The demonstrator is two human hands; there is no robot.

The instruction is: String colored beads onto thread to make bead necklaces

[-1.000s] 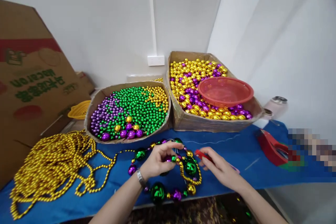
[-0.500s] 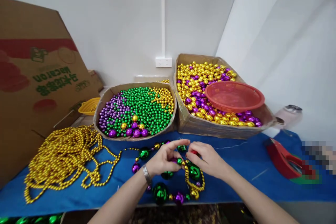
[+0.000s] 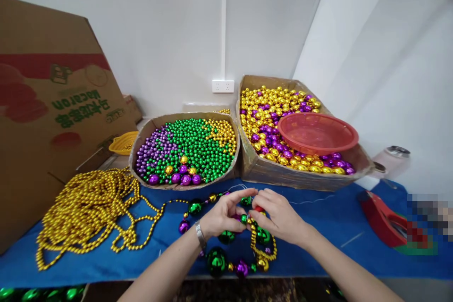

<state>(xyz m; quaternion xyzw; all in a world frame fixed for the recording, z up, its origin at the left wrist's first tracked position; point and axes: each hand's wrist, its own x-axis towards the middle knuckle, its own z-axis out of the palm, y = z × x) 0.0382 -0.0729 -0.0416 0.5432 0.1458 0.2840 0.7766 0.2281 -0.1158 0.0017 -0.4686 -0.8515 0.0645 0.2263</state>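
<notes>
From your hands, the lower carton (image 3: 137,175) sits at ten o'clock, with small beads massed inside: purple at its left, green through the middle, gold at the far right, and larger purple and gold balls by its near edge. At one o'clock the bigger carton (image 3: 269,170) holds gold and purple balls, with a red basin (image 3: 318,133) resting on them. Farther out at ten, a yellow basket (image 3: 118,146) contains gold beads, beside a tall printed box (image 3: 42,118).

On the blue cloth (image 3: 311,245), the bead necklace (image 3: 216,262) lies in a loose ring beneath your hands. Your left hand (image 3: 224,214) pinches its strand; your right hand (image 3: 281,217) is clenched round a red object (image 3: 259,208), mostly hidden.

Gold bead chains (image 3: 88,212) heap at nine, a red tape dispenser (image 3: 378,214) stands at three, and a can (image 3: 391,163) at two. Toward twelve, the white wall (image 3: 170,37) carries a socket (image 3: 222,86).
</notes>
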